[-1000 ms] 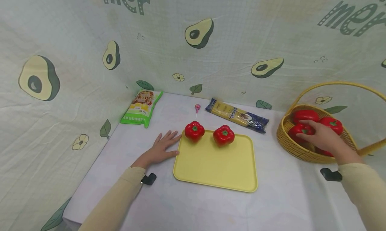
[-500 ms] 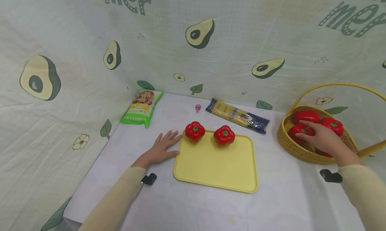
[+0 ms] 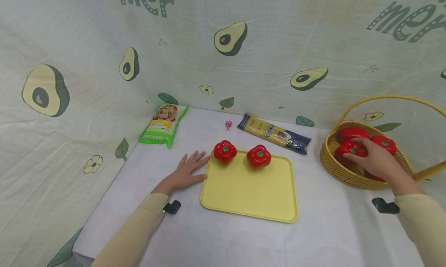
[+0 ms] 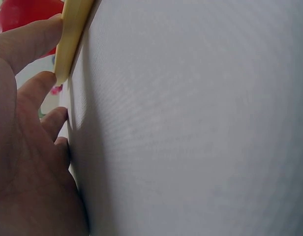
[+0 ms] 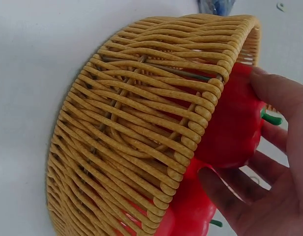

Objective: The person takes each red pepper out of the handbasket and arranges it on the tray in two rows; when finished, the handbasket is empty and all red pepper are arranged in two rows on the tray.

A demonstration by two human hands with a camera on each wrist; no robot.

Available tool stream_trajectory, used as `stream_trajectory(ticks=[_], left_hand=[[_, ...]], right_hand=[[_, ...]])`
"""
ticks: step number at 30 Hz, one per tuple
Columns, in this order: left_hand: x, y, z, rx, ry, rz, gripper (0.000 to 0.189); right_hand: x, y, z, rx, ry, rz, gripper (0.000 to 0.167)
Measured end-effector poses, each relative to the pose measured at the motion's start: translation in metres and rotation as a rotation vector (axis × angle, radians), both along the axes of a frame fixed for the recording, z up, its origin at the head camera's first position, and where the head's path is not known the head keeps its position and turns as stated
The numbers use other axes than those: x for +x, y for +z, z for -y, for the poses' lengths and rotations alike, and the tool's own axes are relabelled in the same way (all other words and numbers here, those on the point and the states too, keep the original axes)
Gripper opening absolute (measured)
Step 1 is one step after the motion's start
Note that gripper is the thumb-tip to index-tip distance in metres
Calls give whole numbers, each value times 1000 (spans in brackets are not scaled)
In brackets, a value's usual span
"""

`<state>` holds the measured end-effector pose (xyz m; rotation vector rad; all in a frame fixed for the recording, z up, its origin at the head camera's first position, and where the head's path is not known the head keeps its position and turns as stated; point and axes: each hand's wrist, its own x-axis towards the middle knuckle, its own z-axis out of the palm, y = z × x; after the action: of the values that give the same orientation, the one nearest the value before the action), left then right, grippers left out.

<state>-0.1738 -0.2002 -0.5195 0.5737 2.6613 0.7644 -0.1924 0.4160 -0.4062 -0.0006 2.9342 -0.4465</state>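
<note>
right wrist view, red pepper (image 5: 232, 118), between fingers (image 5: 279, 91)

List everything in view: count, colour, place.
Table: one, white-covered, beneath everything
Backdrop: one, pale avocado print, behind table
Tray: one, yellow, mid-table
Basket: one, tan, at right
Tray peppers: two, red, at tray's far edge
Basket peppers: at least four, red, inside
Packet: one, gold and blue, behind tray
Bag: one, green, back left
Lollipop: one, pink, behind left tray pepper
Wrist cameras: two, black, at the wrists
Sleeves: two, cream, forearms
Left hand: one, bare, touching tray's left edge
Right hand: one, bare, gripping basket pepper
</note>
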Motion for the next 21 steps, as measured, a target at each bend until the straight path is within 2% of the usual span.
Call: stream_trajectory(ticks=[11, 21], left_hand=[[-1, -4, 1, 0, -7, -4, 76], [0, 1, 0, 6, -13, -19, 75]], right_hand=[[9, 5, 5, -20, 19, -93, 85], [19, 10, 9, -33, 8, -169, 79]])
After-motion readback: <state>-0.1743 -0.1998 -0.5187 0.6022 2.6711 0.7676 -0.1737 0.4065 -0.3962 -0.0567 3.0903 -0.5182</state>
